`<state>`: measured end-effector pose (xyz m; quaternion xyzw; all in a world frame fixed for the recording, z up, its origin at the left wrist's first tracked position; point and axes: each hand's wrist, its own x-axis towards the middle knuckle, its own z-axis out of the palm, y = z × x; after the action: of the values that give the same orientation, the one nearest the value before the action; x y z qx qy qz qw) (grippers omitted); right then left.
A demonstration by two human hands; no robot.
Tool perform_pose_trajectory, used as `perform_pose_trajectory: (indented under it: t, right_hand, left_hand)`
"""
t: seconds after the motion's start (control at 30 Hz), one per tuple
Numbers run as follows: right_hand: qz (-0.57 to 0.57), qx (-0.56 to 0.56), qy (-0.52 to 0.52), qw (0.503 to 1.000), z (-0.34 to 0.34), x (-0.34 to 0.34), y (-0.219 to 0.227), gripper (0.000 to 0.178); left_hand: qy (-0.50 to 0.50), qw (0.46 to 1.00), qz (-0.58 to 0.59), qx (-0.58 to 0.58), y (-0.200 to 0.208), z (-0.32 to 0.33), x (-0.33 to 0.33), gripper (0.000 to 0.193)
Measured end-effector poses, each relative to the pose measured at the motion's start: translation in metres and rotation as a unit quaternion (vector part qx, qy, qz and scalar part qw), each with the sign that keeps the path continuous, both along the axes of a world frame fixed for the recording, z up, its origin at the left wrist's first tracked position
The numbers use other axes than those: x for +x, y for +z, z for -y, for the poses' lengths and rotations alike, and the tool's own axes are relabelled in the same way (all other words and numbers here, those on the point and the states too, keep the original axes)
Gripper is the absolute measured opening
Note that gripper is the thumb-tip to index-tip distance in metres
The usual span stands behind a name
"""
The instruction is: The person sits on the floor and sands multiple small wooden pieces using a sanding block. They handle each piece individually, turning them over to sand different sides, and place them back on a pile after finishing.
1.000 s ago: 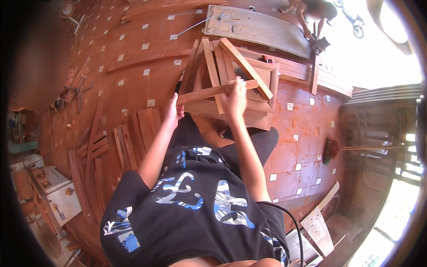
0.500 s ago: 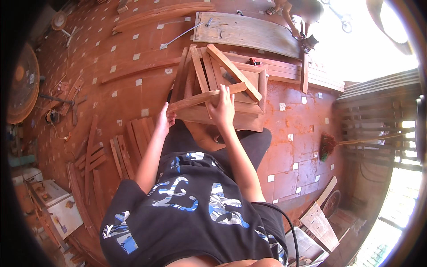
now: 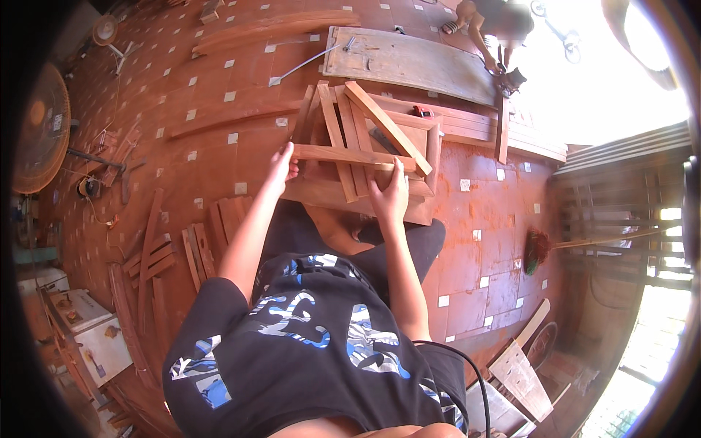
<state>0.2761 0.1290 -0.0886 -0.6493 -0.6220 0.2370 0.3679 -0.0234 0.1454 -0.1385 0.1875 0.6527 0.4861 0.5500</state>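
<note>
Across my lap I hold a reddish-brown wooden strip [image 3: 343, 155] by both ends, roughly level from left to right. My left hand [image 3: 282, 169] is closed around its left end. My right hand [image 3: 391, 191] grips it near the right end, thumb or finger over the top edge. Under the strip lies a panelled wooden frame [image 3: 435, 150], with several loose strips resting across it. One slanting strip [image 3: 387, 128] runs toward the frame's right side. A small red tape measure [image 3: 423, 112] sits at the far edge of the frame.
A long pale board [image 3: 409, 62] with small tools on it lies ahead. At far right another person [image 3: 485, 29] works with a power tool [image 3: 510, 80] over stacked planks [image 3: 475, 128]. Wood pieces [image 3: 150, 255] lie on the floor to my left, near a fan [image 3: 44, 128]. A broom [image 3: 538, 248] is at right.
The strip has turned from slanting up to the right to nearly level. My left hand has risen, and my right hand has shifted right and nearer me along it.
</note>
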Motion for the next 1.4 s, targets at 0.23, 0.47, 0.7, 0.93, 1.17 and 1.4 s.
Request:
perform_pose_trajectory:
  t: [0.23,0.47,0.7,0.93,1.17,1.4]
  right_hand:
    - [0.170,0.014,0.021,0.985,-0.011,-0.020,0.000,0.083]
    - [0.075,-0.007,0.122,0.990,-0.026,-0.071,0.004,0.084]
    - [0.014,-0.024,-0.055,0.998,-0.246,0.176,-0.028,0.076]
    - [0.048,0.004,0.104,0.993,-0.236,0.118,-0.064,0.072]
    - [0.054,-0.006,0.178,0.983,-0.209,0.114,-0.056,0.068]
    - [0.050,0.015,0.238,0.970,-0.188,0.094,-0.046,0.070]
  left_hand:
    - [0.002,1.000,0.020,0.013,0.004,0.023,0.035,0.040]
    - [0.003,1.000,-0.025,-0.005,0.009,0.036,0.037,0.035]
    - [-0.028,0.999,-0.014,-0.015,0.013,0.002,0.026,0.032]
    - [0.065,0.996,-0.024,-0.059,0.013,0.038,0.018,0.036]
    - [0.090,0.995,-0.026,-0.038,0.003,0.034,0.029,0.037]
    - [0.097,0.995,-0.001,0.010,-0.003,0.018,0.032,0.032]
